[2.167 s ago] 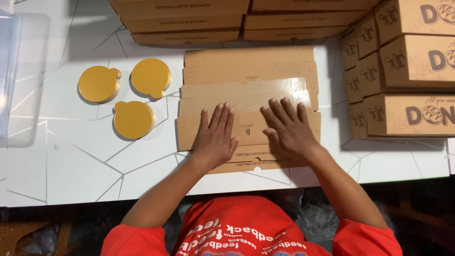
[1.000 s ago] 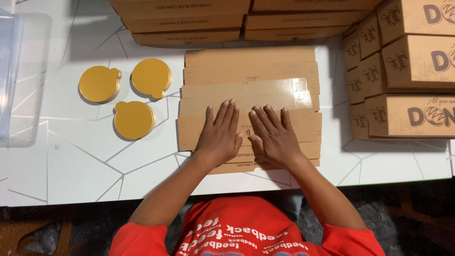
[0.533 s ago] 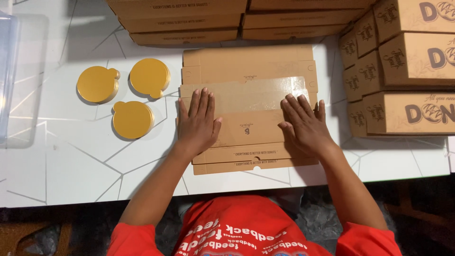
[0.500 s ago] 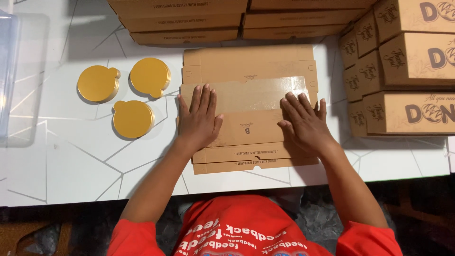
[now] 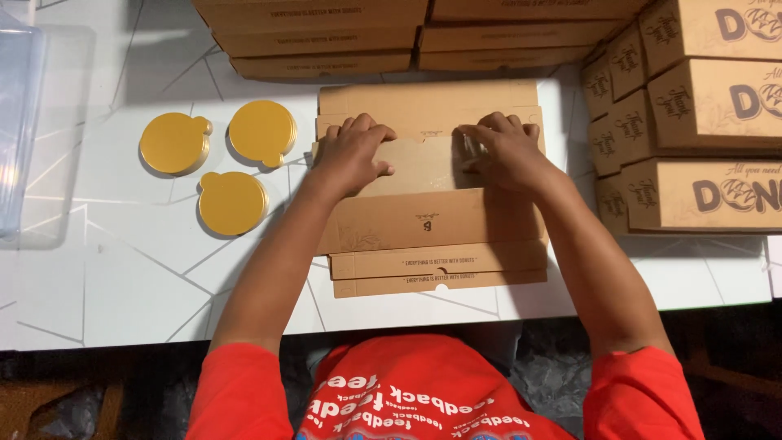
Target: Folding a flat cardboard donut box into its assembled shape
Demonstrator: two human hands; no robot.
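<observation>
**Hands at the fold of a flat cardboard box**

Three glossy round gold discs (image 5: 232, 202) lie left on the white marbled table (image 5: 106, 269). The left hand (image 5: 352, 155) and right hand (image 5: 501, 149), fingers curled, grip the matte brown flat box (image 5: 428, 220) at its far flap; half a second ago both lay flat, lower down. Assembled boxes (image 5: 700, 106) stand right.

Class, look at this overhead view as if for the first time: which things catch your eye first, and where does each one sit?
At centre, the left hand and right hand fold up the far panel of a flat brown cardboard box blank lying on the white table. To its left lie three round gold cake boards. Assembled brown donut boxes are stacked along the right edge, with flat ones across the top.
</observation>
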